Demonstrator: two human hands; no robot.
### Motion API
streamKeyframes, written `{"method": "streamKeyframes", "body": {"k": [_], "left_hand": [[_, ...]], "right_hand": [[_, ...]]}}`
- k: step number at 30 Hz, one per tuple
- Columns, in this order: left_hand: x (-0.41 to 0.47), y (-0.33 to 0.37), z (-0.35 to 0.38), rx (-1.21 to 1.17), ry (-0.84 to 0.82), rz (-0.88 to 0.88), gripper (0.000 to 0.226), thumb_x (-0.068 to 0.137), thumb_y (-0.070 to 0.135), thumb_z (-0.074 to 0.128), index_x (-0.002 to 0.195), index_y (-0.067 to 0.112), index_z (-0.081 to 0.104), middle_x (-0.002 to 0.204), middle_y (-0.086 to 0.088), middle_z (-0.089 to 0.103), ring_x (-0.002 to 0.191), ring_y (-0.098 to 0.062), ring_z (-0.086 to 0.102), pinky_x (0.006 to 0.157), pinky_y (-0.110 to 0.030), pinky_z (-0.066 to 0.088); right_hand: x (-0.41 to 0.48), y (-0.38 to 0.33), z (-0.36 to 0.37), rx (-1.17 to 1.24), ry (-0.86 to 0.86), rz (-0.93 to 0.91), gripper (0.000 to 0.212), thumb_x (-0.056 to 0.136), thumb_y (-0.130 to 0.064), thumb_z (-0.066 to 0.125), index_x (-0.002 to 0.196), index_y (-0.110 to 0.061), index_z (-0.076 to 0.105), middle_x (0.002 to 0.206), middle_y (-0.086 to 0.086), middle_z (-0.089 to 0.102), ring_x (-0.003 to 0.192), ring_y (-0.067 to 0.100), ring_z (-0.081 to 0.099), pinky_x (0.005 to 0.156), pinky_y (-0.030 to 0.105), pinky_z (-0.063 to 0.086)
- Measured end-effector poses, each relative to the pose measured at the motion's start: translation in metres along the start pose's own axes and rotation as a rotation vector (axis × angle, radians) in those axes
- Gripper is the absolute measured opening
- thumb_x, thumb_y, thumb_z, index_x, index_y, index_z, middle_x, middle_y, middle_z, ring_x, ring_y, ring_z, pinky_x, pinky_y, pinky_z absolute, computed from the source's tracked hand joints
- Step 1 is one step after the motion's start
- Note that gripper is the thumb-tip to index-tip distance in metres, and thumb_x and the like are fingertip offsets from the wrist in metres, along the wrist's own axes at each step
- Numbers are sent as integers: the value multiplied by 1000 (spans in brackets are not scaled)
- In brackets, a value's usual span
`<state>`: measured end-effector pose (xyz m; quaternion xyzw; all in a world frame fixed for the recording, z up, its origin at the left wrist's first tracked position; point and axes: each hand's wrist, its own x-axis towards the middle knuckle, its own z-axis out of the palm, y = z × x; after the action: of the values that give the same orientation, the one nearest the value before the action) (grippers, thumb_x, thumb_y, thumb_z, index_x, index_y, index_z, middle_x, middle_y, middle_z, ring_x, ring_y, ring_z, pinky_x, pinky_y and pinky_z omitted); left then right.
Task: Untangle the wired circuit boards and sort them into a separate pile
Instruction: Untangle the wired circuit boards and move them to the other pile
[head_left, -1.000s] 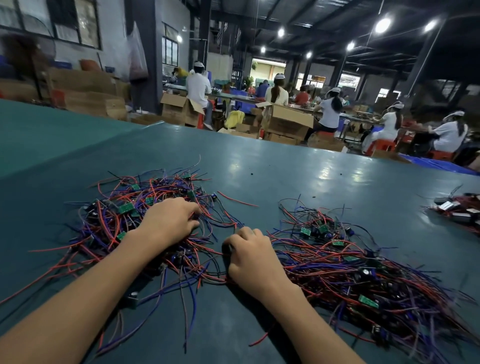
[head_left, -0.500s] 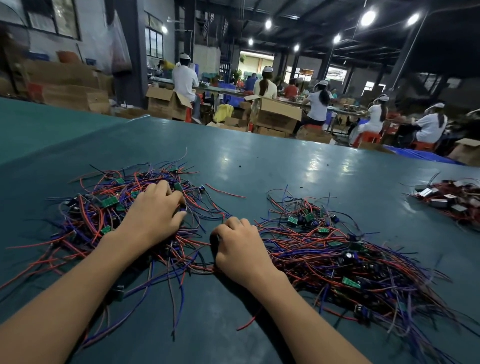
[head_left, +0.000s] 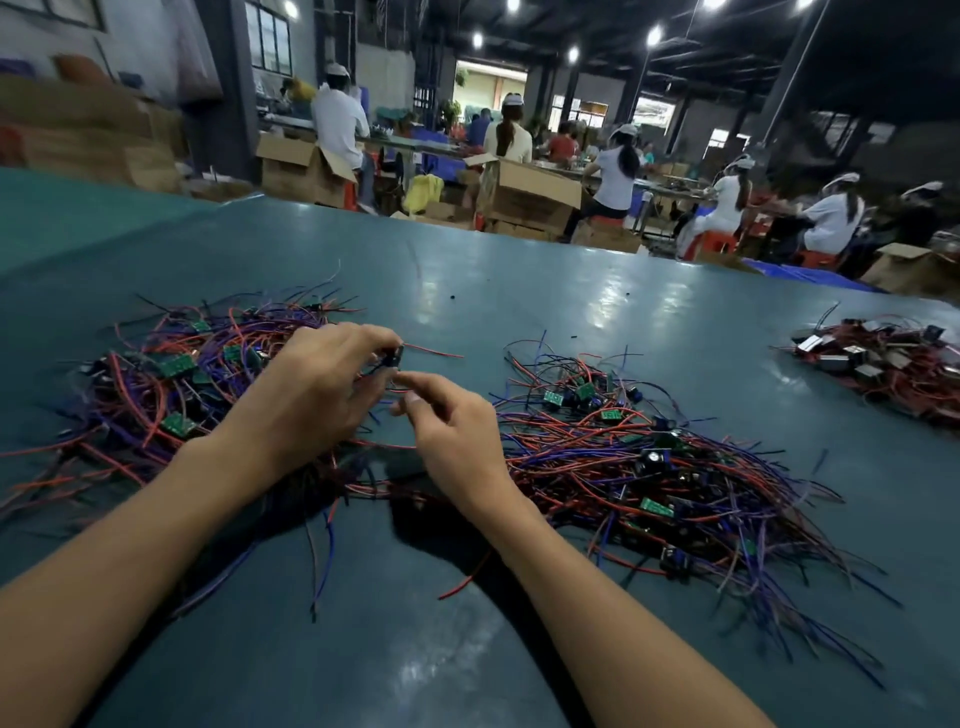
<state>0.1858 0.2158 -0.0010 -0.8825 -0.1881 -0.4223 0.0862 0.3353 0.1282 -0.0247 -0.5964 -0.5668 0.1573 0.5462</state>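
Note:
Two heaps of small green circuit boards with red, blue and purple wires lie on the teal table (head_left: 519, 291). The tangled left pile (head_left: 171, 379) sits under my left forearm. The right pile (head_left: 639, 467) spreads out beside my right wrist. Between the piles, my left hand (head_left: 322, 395) is raised and pinches a small dark wired board (head_left: 392, 358) at its fingertips. My right hand (head_left: 452, 431) is just below it, thumb and forefinger pinching thin wires that hang from that board.
A third heap of boxed parts with red wires (head_left: 883, 364) lies at the far right. A loose red wire (head_left: 462, 582) lies near my right forearm. Beyond the table's far edge, seated workers (head_left: 618, 176) and cardboard boxes (head_left: 530, 202) fill the hall.
Both hands have lifted off the piles and come together between them. My left hand has picked up a wired board, and my right hand has taken its wires.

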Motion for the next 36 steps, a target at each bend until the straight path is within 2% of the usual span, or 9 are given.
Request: {"method": "streamKeyframes", "body": {"k": [2, 5, 9, 13, 17, 22, 27, 33, 36], "left_hand": [[-2, 6, 4, -84, 29, 1, 24, 92, 14, 68, 114, 2, 65, 102, -9, 70, 91, -22, 63, 85, -37, 48], [-7, 12, 7, -215, 56, -66, 25, 90, 6, 72, 113, 0, 64, 106, -10, 70, 97, -22, 67, 89, -34, 52], [-9, 13, 8, -314, 29, -80, 32, 86, -1, 74, 115, -1, 59, 106, -9, 66, 98, -23, 67, 90, -32, 53], [-9, 10, 7, -323, 7, -92, 36, 88, 3, 74, 120, 2, 57, 110, -7, 65, 94, -17, 64, 84, -35, 54], [-8, 7, 6, -359, 15, -70, 44, 89, 7, 74, 129, 4, 57, 115, -3, 71, 99, -17, 68, 88, -30, 55], [-8, 2, 2, -265, 91, -57, 19, 93, 14, 73, 110, 5, 75, 99, -3, 77, 88, -17, 72, 77, -37, 58], [-10, -2, -1, -199, 140, -83, 22, 94, 21, 69, 104, 3, 76, 96, -5, 77, 85, -19, 73, 75, -37, 58], [-12, -8, 2, -62, 85, -106, 30, 95, 32, 63, 114, 15, 77, 94, -2, 76, 81, -26, 68, 71, -44, 48], [-14, -15, 6, 70, 33, -188, 32, 94, 33, 64, 120, 17, 75, 105, -1, 75, 91, -30, 65, 77, -45, 45]], "right_hand": [[3, -2, -1, 271, 24, 116, 22, 99, -8, 55, 111, -8, 74, 83, 1, 72, 51, 8, 45, 51, 22, 35], [4, -5, -7, 508, 3, 196, 19, 102, -18, 58, 101, -11, 76, 73, -1, 66, 48, 13, 36, 46, 21, 30], [1, -8, -11, 521, -15, 173, 9, 93, -26, 71, 95, -23, 79, 70, -6, 66, 49, 8, 44, 45, 16, 34], [1, -6, -12, 569, 10, 245, 11, 87, -24, 78, 96, -18, 79, 74, 2, 67, 51, 12, 44, 41, 16, 33], [3, -5, -13, 625, 40, 278, 4, 89, -18, 76, 87, -18, 80, 72, 2, 66, 48, 11, 47, 38, 17, 30], [4, -4, -12, 687, 73, 300, 10, 92, -22, 73, 86, -16, 77, 80, 6, 70, 51, 12, 56, 41, 19, 36], [6, -9, -12, 721, 96, 265, 11, 96, -14, 67, 95, -4, 72, 84, 9, 73, 61, 16, 65, 41, 24, 42], [5, -17, -15, 769, 138, 219, 11, 98, -9, 62, 101, 0, 65, 82, 10, 66, 66, 21, 65, 47, 25, 48], [11, -31, -29, 808, 203, 164, 13, 98, -10, 60, 102, 2, 64, 82, 10, 65, 67, 20, 66, 49, 25, 50]]}}
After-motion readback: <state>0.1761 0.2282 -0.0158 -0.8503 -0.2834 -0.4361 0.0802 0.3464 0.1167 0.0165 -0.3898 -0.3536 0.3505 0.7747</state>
